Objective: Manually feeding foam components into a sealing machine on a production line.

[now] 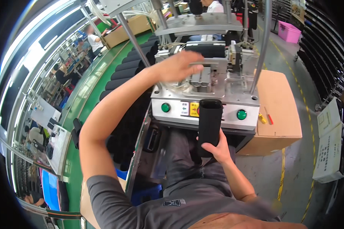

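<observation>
- While our right hand (219, 148) clasps the lower end of a black cylinder (210, 124), thumb pressed across it, we have it upright just in front of the machine (172, 100).
- Our left hand (179, 65), blurred, reaches over the machine with fingers extended and thumb apart, gripping nothing we can see; whether it touches anything, we cannot tell.
- Within the machine lies a second cylinder (215, 50), also black, partly behind our left fingers.
- Right of the machine, we see a cardboard box (281, 103) with a yellow object (262, 118) and a red tool (270, 119) on it; its inside is hidden.
- Beyond the machine's right side stands a pink bin (289, 32), contents indistinct.
- Left of the machine, our forearm partly covers a row of dark cylinders (127, 72).
- Nearer than the machine, a blue crate (149, 194) shows only in part.
</observation>
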`<state>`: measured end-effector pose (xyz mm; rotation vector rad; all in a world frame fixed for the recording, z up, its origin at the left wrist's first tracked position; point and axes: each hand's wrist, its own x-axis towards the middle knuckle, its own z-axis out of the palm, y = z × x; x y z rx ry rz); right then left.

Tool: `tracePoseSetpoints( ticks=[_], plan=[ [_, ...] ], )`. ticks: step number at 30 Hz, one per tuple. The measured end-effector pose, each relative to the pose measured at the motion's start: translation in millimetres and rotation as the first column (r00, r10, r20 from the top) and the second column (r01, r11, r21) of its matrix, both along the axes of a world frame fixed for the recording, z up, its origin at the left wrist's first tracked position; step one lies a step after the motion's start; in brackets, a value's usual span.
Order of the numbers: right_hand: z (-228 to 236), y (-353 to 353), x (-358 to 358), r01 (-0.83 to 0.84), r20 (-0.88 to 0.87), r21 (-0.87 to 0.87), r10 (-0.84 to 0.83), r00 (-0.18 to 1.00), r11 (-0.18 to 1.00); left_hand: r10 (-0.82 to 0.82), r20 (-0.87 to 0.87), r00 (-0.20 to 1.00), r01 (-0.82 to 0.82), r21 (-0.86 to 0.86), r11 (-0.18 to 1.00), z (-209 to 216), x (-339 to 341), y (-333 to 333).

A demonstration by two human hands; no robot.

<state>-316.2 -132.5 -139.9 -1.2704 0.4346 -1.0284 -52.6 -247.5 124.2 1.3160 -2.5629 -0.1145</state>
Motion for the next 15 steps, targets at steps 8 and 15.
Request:
tracePoseSetpoints(
  ticks=[8,15],
  plan=[
    [-34,-4,-67,-0.042,0.36,0.243,-0.05,0.932,0.969,0.097,0.105,0.99,-0.09,-0.069,0.994,-60,37,-195],
    [-37,-55,-93,0.268,0.224,0.081,-0.28,0.933,0.96,0.204,-0.061,0.977,-0.207,-0.502,0.84,-78,1,-130]
  ],
)
